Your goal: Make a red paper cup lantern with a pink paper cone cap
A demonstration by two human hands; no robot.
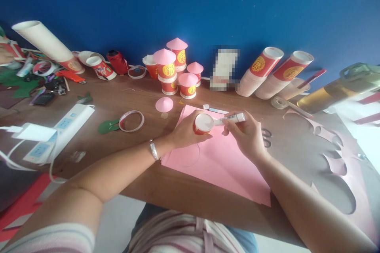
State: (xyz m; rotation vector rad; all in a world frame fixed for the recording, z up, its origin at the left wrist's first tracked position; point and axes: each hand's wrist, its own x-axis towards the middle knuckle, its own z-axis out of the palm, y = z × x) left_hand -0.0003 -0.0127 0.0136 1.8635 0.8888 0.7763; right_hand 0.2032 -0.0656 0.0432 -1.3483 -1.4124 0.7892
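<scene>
Clock: read with the cup (204, 122) at the centre, 12 toward the blue wall (190, 4).
Left hand (187, 129): wrapped around the cup from 9 o'clock, fingers on its upper side, thumb along its lower edge – the grip is as wide as the cup and filled by it.
Cup: red-sided, inside the left hand's grip above the pink paper (228, 174), its pale round end turned up to view.
Right hand (244, 133): between 3 and 4 o'clock, a narrow grip pinching a white tube (236, 118).
Tube: at 3 o'clock, lying nearly level, its slim tip pointing at the cup's rim – whether it touches I cannot tell.
Paper: under both hands, a faint drawn circle on it between 7 and 8 o'clock.
Bracelet (154, 150): on the left wrist, at 8 o'clock.
Loose cone (164, 104): pink, on the table (139, 178) at 10 o'clock.
Cone-topped cups (166, 69): grouped at 11 o'clock, red and gold with pink tops.
Cup stacks (263, 67): two, leaning, between 1 and 2 o'clock.
Scissors (266, 133): just past 3 o'clock, near the right hand, partly hidden.
Paper scraps (360, 180): farther out between 3 and 4 o'clock, with curved cut-outs.
Ring (143, 122): at 9 o'clock, well apart from the cup, a green piece (107, 126) beside it.
Power strip (71, 122): also toward 9, beyond the ring.
</scene>
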